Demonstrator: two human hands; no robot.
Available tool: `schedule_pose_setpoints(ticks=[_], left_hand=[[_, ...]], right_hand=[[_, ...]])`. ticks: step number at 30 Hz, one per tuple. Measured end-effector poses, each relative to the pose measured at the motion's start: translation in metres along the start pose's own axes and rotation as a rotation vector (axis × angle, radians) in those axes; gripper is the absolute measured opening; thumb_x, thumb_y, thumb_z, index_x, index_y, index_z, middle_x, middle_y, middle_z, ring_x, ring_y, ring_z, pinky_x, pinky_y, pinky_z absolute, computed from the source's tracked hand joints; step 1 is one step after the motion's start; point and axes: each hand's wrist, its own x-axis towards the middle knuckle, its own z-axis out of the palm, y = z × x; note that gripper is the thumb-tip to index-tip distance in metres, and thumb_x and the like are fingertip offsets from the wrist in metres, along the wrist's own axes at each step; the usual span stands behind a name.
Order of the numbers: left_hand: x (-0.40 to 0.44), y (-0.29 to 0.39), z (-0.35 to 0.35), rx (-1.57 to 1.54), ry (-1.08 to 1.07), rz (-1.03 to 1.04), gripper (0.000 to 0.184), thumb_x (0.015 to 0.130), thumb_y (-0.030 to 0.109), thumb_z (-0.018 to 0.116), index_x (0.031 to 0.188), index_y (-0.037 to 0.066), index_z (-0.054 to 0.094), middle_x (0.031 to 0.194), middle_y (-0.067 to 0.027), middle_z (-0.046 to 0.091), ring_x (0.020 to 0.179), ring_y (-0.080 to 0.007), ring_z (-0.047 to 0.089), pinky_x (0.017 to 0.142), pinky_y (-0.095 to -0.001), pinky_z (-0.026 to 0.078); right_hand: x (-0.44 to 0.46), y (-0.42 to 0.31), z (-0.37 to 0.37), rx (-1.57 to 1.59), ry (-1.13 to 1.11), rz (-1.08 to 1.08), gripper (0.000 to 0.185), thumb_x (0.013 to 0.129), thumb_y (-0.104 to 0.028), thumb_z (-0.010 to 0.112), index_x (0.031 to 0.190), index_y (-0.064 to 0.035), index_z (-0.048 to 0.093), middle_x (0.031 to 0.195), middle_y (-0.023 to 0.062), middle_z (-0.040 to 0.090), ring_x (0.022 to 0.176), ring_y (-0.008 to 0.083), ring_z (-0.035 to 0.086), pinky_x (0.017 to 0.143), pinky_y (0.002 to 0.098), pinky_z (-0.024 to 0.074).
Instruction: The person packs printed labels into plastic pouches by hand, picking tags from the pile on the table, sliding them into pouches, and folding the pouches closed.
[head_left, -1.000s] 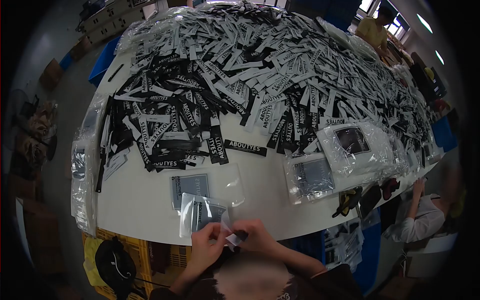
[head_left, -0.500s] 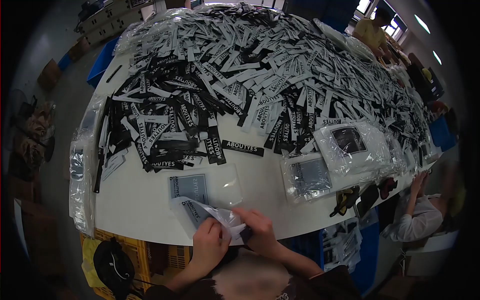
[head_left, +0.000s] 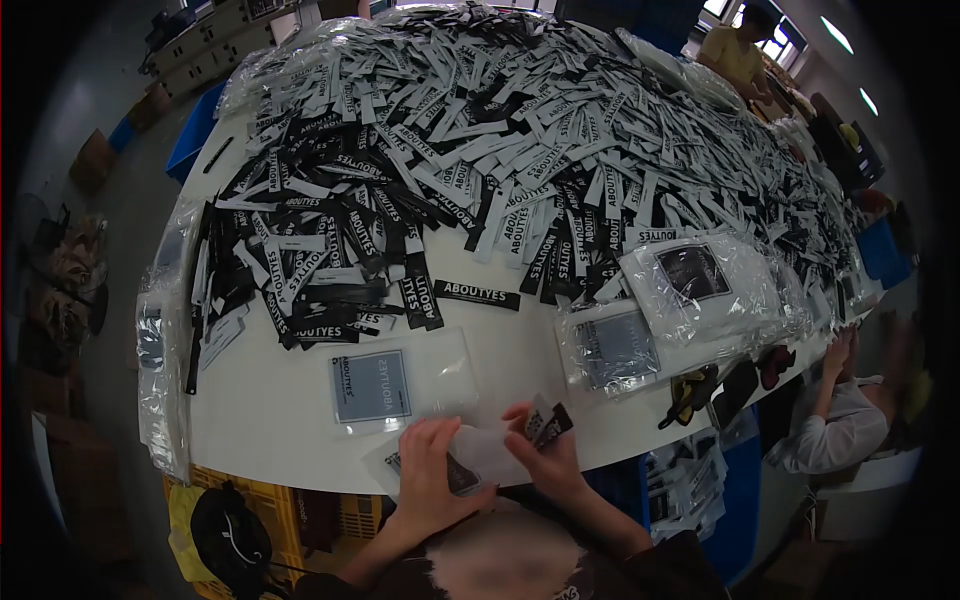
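Near the front edge of the table, my left hand (head_left: pixel 430 470) lies over a clear plastic bag (head_left: pixel 380 458) with its fingers and thumb apart. My palm and fingers cover much of this bag. To its right, my right hand (head_left: pixel 550 462) is closed on a few narrow printed packets (head_left: pixel 545 422), black and pale, which stick up from the fingers. A frosted bag with a grey printed panel (head_left: pixel 440 370) lies flat just beyond my hands. A single black packet marked ABOUTYES (head_left: pixel 477 294) rests farther in.
A large heap of black and white packets (head_left: pixel 520 140) covers the far table. Stacked plastic bags (head_left: pixel 700 290) lie at right, with wrapped bags (head_left: pixel 163 340) along the left edge. A yellow crate (head_left: pixel 270 520) and blue bin (head_left: pixel 735 490) stand below. Other people (head_left: pixel 835 430) work at right.
My left hand has gone from pinching the lifted bag to lying spread over it, and the bag is lower. My right hand has moved right, showing the packets in it.
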Motion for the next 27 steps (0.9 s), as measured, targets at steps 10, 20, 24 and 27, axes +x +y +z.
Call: schedule_pose_setpoints(ticks=[10,20,24,27], left_hand=[[0.008,0.001,-0.002,0.059,-0.167,-0.113,0.088,0.057,0.027,0.081,0.128,0.004,0.034,0.119,-0.017,0.04,0.111,-0.0353,0.039,0.097,-0.0502,0.028],[0.006,0.009,-0.004,-0.038,-0.089,-0.059,0.096,0.055,0.029,0.083,0.131,0.004,0.03,0.121,-0.0185,0.038,0.111,-0.0358,0.038,0.094,-0.0474,0.028],[0.005,0.002,0.0,-0.041,-0.006,0.104,0.098,0.055,0.029,0.084,0.132,0.005,0.029,0.123,-0.0189,0.037,0.113,-0.0362,0.037,0.095,-0.0473,0.027],[0.01,0.009,-0.01,-0.062,-0.003,0.011,0.084,0.065,0.026,0.079,0.131,0.003,0.032,0.118,-0.0163,0.047,0.102,-0.0334,0.049,0.085,-0.0412,0.038]], right_hand=[[0.012,-0.004,-0.02,0.728,-0.069,-0.378,0.03,0.097,-0.023,0.038,0.111,-0.0002,0.051,0.123,0.0236,0.051,0.123,0.0347,0.042,0.105,0.0441,0.0278],[0.012,-0.016,0.009,0.846,-0.175,0.035,0.034,0.097,-0.024,0.038,0.117,0.0012,0.05,0.135,0.0232,0.039,0.129,0.0308,0.035,0.106,0.0421,0.0261],[0.012,-0.008,0.01,0.545,-0.184,-0.054,0.035,0.097,-0.021,0.038,0.122,0.0021,0.047,0.135,0.0212,0.04,0.128,0.0284,0.037,0.106,0.0416,0.028],[0.011,-0.015,0.008,0.338,-0.282,0.007,0.032,0.096,-0.015,0.043,0.123,0.0007,0.048,0.135,0.0186,0.042,0.122,0.0233,0.042,0.102,0.0357,0.0334]])
